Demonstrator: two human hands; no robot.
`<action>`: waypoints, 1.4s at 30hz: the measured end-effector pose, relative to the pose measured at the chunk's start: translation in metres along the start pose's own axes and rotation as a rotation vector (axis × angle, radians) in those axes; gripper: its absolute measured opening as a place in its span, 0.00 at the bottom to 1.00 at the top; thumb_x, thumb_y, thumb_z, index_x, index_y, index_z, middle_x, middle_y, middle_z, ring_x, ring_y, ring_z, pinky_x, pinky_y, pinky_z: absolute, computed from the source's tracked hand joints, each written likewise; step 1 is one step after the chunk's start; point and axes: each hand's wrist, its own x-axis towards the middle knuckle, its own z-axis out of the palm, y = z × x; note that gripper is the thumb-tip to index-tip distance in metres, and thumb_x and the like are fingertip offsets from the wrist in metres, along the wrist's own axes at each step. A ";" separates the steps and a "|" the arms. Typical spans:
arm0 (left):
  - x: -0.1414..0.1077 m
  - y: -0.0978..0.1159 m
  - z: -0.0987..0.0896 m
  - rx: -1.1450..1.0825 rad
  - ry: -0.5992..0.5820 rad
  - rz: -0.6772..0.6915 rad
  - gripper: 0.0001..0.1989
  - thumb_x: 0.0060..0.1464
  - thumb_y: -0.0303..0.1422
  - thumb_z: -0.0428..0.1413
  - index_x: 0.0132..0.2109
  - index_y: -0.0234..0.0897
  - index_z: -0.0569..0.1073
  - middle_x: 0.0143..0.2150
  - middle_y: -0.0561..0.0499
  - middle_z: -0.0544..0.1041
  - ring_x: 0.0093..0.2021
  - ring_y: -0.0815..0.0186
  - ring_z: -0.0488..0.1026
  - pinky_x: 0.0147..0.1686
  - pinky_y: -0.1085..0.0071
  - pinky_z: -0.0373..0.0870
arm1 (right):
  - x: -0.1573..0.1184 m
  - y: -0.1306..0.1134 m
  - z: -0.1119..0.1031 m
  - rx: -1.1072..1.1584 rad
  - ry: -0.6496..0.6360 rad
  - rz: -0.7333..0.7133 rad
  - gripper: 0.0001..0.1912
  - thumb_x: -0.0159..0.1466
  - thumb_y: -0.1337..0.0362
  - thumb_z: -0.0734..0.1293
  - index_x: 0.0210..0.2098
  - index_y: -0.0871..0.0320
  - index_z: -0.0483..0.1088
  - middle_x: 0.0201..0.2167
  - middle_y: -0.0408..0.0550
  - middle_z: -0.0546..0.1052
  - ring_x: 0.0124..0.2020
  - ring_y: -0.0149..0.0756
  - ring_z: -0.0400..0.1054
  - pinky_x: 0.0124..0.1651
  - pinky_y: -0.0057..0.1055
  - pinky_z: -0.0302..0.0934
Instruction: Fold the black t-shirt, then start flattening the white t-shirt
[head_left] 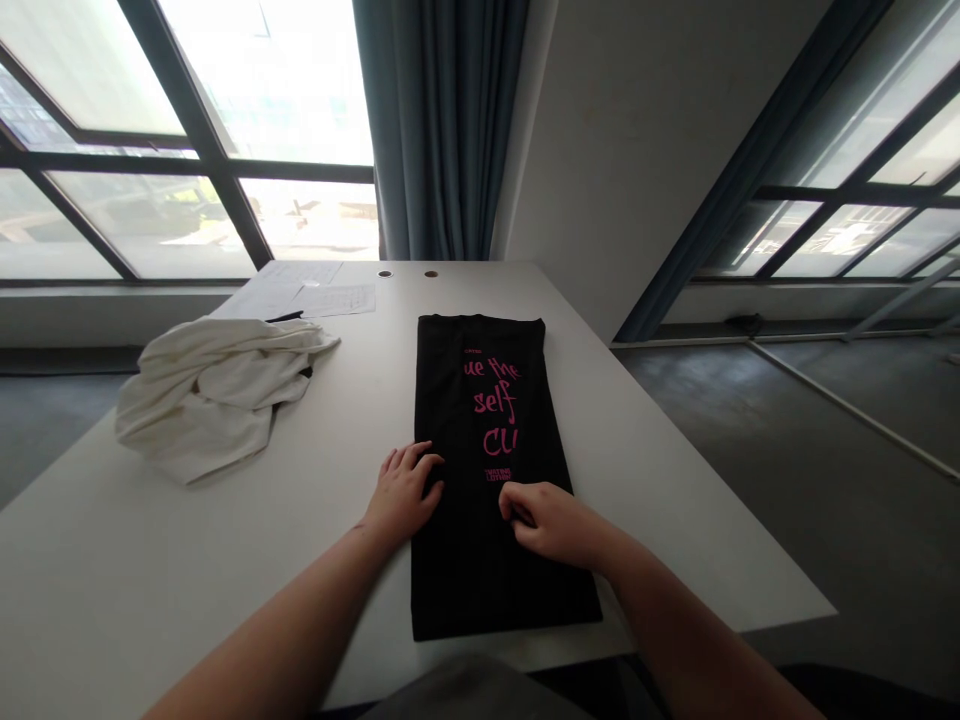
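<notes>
A black cloth (480,570) with pink lettering lies folded into a long flat rectangle on the white table. On its left edge rests my left hand (405,490), fingers slightly apart and touching the fabric. My right hand (544,518) is over the right half, just below the small pink print, with its fingers curled in and pressed together. Whether any fabric is pinched between those fingers is too small to tell. To the left, a crumpled white cloth (214,390) lies in a loose heap.
The white table (360,400) holds paper sheets (334,299) at its far left, a dark thin object (285,317) beside them, and two round holes at its far edge. Behind are a blue curtain (442,130), windows and a pale wall.
</notes>
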 end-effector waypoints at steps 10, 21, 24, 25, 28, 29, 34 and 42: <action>-0.001 -0.001 0.000 -0.011 -0.023 -0.004 0.18 0.63 0.34 0.57 0.59 0.48 0.75 0.72 0.49 0.68 0.74 0.51 0.61 0.78 0.40 0.52 | 0.001 -0.012 0.013 -0.018 -0.260 0.019 0.24 0.63 0.61 0.71 0.58 0.53 0.70 0.31 0.39 0.72 0.32 0.29 0.65 0.36 0.25 0.51; -0.009 0.006 -0.006 0.094 0.015 -0.078 0.25 0.65 0.36 0.58 0.67 0.43 0.71 0.75 0.40 0.61 0.71 0.47 0.66 0.71 0.46 0.65 | -0.015 -0.011 0.036 0.001 -0.188 -0.038 0.35 0.56 0.55 0.80 0.61 0.49 0.73 0.40 0.41 0.75 0.38 0.30 0.68 0.41 0.26 0.55; -0.024 0.013 -0.018 0.189 -0.035 -0.149 0.27 0.68 0.40 0.55 0.70 0.39 0.67 0.65 0.37 0.74 0.61 0.46 0.75 0.62 0.46 0.71 | -0.023 -0.001 0.045 0.035 -0.129 -0.053 0.39 0.55 0.57 0.80 0.65 0.48 0.72 0.41 0.42 0.76 0.40 0.32 0.69 0.45 0.28 0.58; -0.032 0.016 -0.022 0.202 -0.073 -0.150 0.27 0.69 0.41 0.54 0.71 0.38 0.67 0.62 0.38 0.77 0.59 0.46 0.76 0.61 0.46 0.71 | -0.027 0.003 0.047 0.050 -0.110 -0.054 0.40 0.54 0.59 0.80 0.65 0.48 0.71 0.42 0.42 0.75 0.40 0.32 0.69 0.46 0.28 0.59; -0.060 0.021 -0.026 0.157 -0.182 -0.073 0.28 0.69 0.39 0.55 0.73 0.40 0.65 0.58 0.41 0.81 0.57 0.48 0.78 0.61 0.48 0.71 | -0.040 0.018 0.053 0.067 -0.043 -0.045 0.39 0.53 0.65 0.80 0.64 0.50 0.71 0.41 0.43 0.74 0.42 0.33 0.68 0.49 0.30 0.60; -0.071 0.022 -0.026 0.128 -0.202 -0.041 0.29 0.69 0.38 0.55 0.73 0.42 0.64 0.58 0.43 0.81 0.57 0.50 0.78 0.61 0.48 0.71 | -0.044 0.022 0.056 0.053 -0.014 -0.038 0.36 0.53 0.67 0.79 0.61 0.52 0.73 0.41 0.43 0.74 0.43 0.34 0.67 0.49 0.30 0.60; -0.108 0.017 -0.015 0.043 -0.214 0.096 0.25 0.66 0.32 0.57 0.69 0.45 0.70 0.54 0.48 0.82 0.53 0.54 0.78 0.59 0.52 0.73 | -0.058 0.036 0.069 -0.092 0.118 -0.052 0.11 0.58 0.67 0.76 0.38 0.59 0.72 0.40 0.46 0.74 0.42 0.35 0.63 0.48 0.34 0.56; -0.107 -0.001 -0.031 0.025 -0.314 0.161 0.20 0.63 0.26 0.56 0.59 0.44 0.77 0.53 0.50 0.84 0.53 0.56 0.81 0.60 0.55 0.75 | -0.069 0.046 0.075 -0.217 0.177 -0.162 0.12 0.63 0.64 0.76 0.46 0.56 0.76 0.45 0.48 0.76 0.46 0.39 0.67 0.52 0.37 0.57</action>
